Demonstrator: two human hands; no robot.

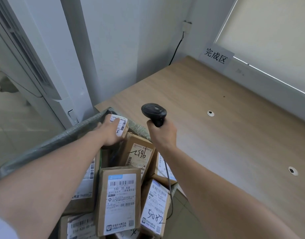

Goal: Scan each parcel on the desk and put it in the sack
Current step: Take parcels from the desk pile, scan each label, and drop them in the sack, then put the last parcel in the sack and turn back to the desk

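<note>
Left hand [112, 131] grips small labelled parcel [120, 125] over open grey sack [50, 144]. Right hand [163, 134] closed round black scanner [154, 112], just right of parcel. Below both hands: boxes [119, 199] piled inside sack. Desk [234, 126] right of right hand.
</note>
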